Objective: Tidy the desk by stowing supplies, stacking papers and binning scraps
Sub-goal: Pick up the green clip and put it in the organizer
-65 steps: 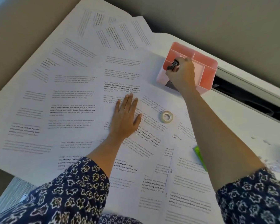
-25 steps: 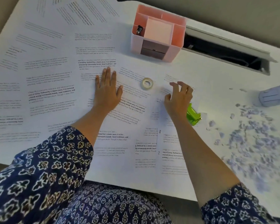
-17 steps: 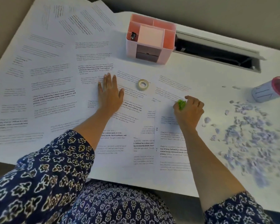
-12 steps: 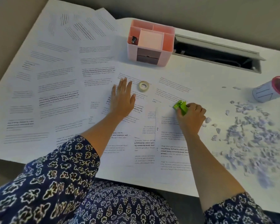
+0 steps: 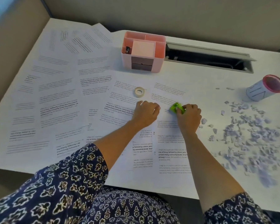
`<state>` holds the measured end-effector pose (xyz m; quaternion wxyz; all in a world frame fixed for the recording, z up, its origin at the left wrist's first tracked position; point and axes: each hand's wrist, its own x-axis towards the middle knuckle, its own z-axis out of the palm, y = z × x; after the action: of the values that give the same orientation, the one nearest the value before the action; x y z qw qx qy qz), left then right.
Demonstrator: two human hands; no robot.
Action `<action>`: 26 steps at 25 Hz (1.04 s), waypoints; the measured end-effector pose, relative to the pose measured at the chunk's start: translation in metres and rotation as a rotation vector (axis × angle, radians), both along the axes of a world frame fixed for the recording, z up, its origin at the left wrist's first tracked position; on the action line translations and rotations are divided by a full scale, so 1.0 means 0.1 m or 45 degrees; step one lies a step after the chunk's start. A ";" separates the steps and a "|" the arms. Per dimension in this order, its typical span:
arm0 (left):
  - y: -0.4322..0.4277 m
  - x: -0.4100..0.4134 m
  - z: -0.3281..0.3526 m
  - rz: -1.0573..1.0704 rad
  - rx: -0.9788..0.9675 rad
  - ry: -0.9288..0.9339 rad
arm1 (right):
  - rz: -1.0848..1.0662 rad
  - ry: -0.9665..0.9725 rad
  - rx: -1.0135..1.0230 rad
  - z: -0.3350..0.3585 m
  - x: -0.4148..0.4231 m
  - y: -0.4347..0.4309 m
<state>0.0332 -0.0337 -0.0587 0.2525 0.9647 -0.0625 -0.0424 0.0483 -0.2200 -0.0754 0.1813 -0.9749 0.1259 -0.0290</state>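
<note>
Right hand (image 5: 189, 118) grips one green stapler (image 5: 176, 108) on the papers (image 5: 94, 101) mid-desk. Left hand (image 5: 146, 113) curled, empty, fingertips on paper. One tape roll (image 5: 139, 91) just beyond. One pink organizer (image 5: 143, 51) at the back edge holds one dark item. One cup (image 5: 265, 88) lies tipped near the right edge; scraps (image 5: 249, 135) scattered there.

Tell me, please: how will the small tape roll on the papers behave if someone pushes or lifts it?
The tape roll lies flat on its side, so a push would probably slide it, not roll it. It looks small and hollow, likely light. The loose papers beneath may shift too.
</note>
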 end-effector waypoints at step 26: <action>0.36 0.60 0.43 0.598 -0.973 0.389 | 0.400 0.090 0.911 0.81 0.66 0.99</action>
<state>0.0930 0.0024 -0.0157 0.5984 0.7734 0.1840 -0.0996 0.1139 -0.1213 0.0054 0.5077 -0.8578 -0.0167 0.0785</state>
